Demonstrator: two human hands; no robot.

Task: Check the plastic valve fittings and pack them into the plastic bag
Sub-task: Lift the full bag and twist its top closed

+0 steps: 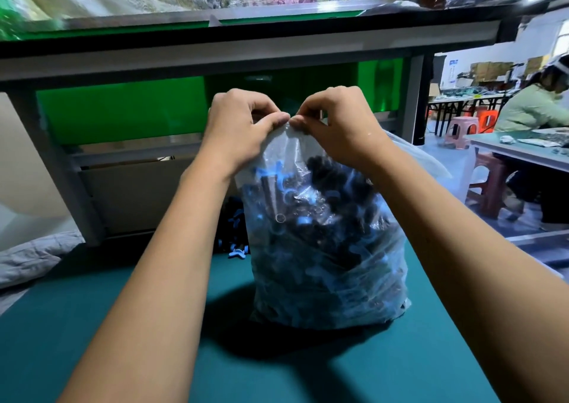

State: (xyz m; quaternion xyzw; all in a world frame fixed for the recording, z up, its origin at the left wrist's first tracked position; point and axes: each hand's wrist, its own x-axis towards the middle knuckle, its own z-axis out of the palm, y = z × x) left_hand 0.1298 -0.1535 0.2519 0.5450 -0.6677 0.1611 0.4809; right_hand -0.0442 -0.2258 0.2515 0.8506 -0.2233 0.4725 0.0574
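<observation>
A clear plastic bag (326, 257) stands upright on the teal table top (123, 335), filled with black and blue plastic valve fittings (323, 217). My left hand (240, 128) and my right hand (335, 125) meet above it, and each pinches the gathered top of the bag between thumb and fingers. A few loose blue-handled fittings (235, 242) lie on the table just left of and behind the bag.
A grey metal shelf frame (77, 187) with green panels rises behind the table. A grey cloth (34, 254) lies at the left edge. To the right, a person (535, 110) sits at another table with pink and red stools nearby.
</observation>
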